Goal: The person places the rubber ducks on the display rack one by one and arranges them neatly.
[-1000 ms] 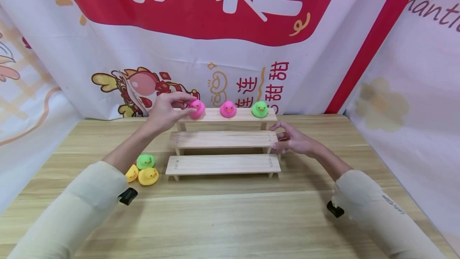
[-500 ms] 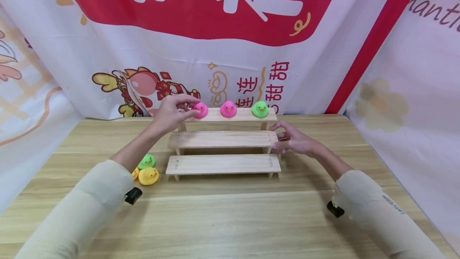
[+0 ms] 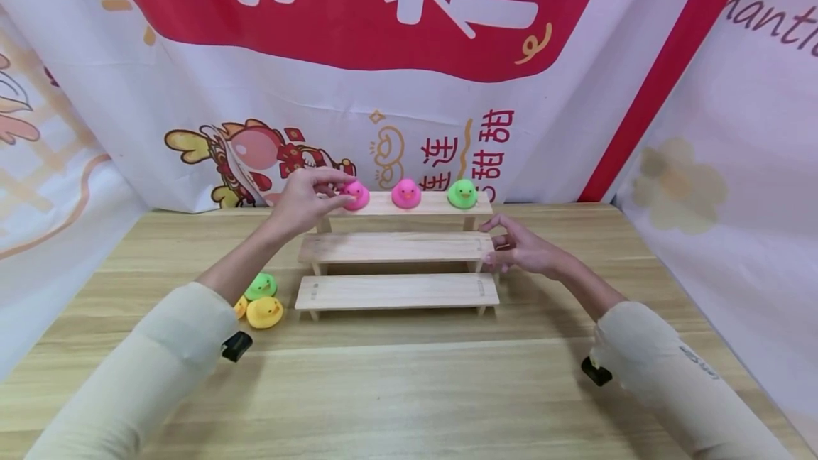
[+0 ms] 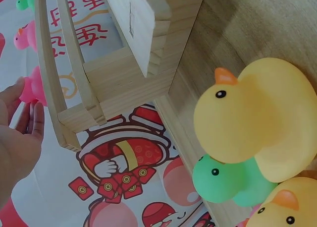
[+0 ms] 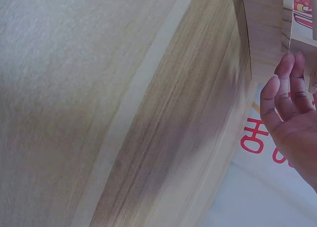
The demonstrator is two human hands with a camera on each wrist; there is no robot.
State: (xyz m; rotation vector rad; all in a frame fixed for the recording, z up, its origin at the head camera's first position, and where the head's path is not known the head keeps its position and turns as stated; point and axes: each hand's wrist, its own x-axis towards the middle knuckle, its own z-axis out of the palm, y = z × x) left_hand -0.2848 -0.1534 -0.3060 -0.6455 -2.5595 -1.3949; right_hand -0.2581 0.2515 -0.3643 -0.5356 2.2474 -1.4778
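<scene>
My left hand (image 3: 299, 199) pinches a pink rubber duck (image 3: 360, 195) at the left end of the top shelf on a three-tier wooden stand (image 3: 396, 248). In the left wrist view, thumb and fingers meet the sides of this pink duck (image 4: 34, 86). Along the same shelf sit another pink duck (image 3: 405, 194) in the middle and a green duck (image 3: 462, 194) toward the right. At the stand's right end, my right hand (image 3: 525, 247) grips the side by the middle shelf with bent fingers. The right wrist view shows its fingertips (image 5: 286, 63) against the wood.
Left of the stand, a green duck (image 3: 261, 287) and a yellow duck (image 3: 265, 312) rest on the wooden table (image 3: 409, 396), with another yellow one (image 3: 241, 307) partly behind my left sleeve. A printed cloth (image 3: 358, 105) hangs close behind the stand.
My left hand has shifted slightly right with the pink duck, then stayed still over the last half second. The right hand keeps its place at the stand.
</scene>
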